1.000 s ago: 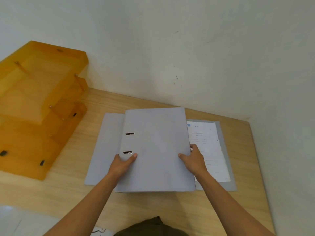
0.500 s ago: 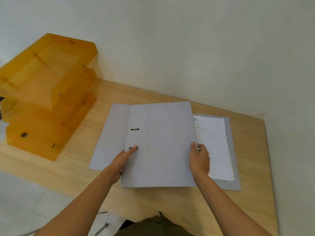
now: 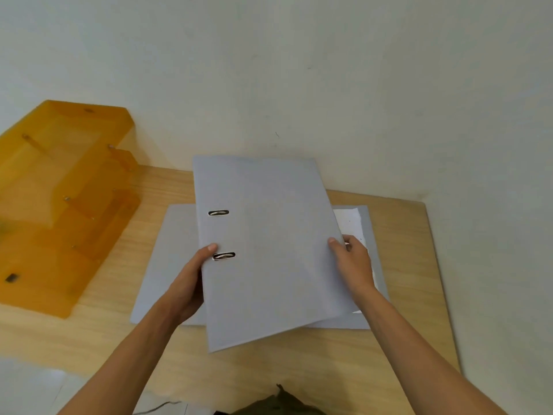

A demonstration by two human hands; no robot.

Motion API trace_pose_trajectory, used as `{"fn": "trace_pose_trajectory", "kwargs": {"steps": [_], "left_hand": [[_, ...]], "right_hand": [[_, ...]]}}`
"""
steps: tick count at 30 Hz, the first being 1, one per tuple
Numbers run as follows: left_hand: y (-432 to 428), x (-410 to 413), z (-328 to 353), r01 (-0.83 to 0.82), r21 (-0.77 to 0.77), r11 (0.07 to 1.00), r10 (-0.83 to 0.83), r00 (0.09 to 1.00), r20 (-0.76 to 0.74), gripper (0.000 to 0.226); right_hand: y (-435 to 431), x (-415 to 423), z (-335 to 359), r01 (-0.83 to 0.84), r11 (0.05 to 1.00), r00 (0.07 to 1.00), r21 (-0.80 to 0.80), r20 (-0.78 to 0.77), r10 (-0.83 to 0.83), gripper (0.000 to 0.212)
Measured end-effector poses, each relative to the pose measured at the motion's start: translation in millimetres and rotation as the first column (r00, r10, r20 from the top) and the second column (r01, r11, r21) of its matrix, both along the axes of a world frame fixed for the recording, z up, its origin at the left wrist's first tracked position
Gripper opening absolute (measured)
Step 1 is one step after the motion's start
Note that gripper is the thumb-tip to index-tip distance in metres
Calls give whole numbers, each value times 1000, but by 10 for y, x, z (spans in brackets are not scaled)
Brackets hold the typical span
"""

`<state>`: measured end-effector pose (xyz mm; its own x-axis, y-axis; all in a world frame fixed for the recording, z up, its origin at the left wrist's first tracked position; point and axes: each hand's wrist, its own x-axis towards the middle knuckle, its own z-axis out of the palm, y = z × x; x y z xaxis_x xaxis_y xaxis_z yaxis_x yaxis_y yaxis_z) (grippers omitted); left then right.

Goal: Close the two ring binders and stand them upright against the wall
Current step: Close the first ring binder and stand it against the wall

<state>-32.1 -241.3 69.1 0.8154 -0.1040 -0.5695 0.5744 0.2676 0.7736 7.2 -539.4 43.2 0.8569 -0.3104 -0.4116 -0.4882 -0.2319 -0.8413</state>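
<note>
The closed binder (image 3: 269, 250) is gripped at its 9 and 3 o'clock edges by left hand (image 3: 187, 284) and right hand (image 3: 354, 265), likely for standing at the wall (image 3: 299, 70), 12 o'clock.

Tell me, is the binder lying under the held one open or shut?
Open. The lower binder lies spread flat on the desk, its paper showing beside the held binder.

At your far left you see an orange see-through paper tray stack (image 3: 57, 202) resting on the wooden desk (image 3: 398, 295), its back end close against the pale wall (image 3: 299, 70). A thin dark cable (image 3: 155, 408) shows past the desk's near edge, beside a bit of olive-green cloth (image 3: 275, 405).
</note>
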Motion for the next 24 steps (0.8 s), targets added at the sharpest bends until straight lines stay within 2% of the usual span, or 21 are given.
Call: {"fn": "trace_pose_trajectory", "kwargs": {"steps": [4, 8, 10, 11, 13, 15, 16, 18, 20, 24], "left_hand": [[-282, 40, 124, -31, 112, 993, 13, 987, 159, 75], [-513, 143, 320, -39, 173, 984, -12, 959, 284, 71], [-594, 216, 436, -5, 183, 983, -57, 941, 335, 76], [-627, 243, 497, 9, 197, 980, -81, 929, 362, 79], [-681, 302, 601, 43, 262, 964, -154, 895, 418, 80], [-698, 350, 677, 78, 348, 934, -243, 853, 462, 76], [-692, 364, 692, 96, 389, 916, -288, 831, 475, 76], [-657, 398, 696, 173, 450, 876, -401, 778, 484, 80], [-639, 421, 678, 267, 458, 848, -492, 718, 492, 89], [-702, 423, 642, 372, 450, 812, -579, 610, 541, 99]], "right_hand": [[43, 34, 189, -81, 979, 996, -185, 18, 86, 80], [247, 24, 700, -290, 945, 933, -151, 176, 315, 64], [316, -8, 987, -329, 933, 907, -145, 228, 355, 61], [346, -20, 1078, -339, 934, 908, -108, 221, 355, 65], [417, -62, 1221, -366, 930, 912, -41, 181, 367, 95], [491, -130, 1290, -413, 910, 898, -46, 143, 415, 128], [515, -169, 1307, -424, 905, 892, -41, 153, 425, 131], [565, -254, 1377, -393, 919, 894, 20, 242, 377, 111], [574, -321, 1376, -350, 937, 888, -5, 318, 333, 90], [484, -465, 1228, -242, 964, 908, -106, 325, 264, 78]]}}
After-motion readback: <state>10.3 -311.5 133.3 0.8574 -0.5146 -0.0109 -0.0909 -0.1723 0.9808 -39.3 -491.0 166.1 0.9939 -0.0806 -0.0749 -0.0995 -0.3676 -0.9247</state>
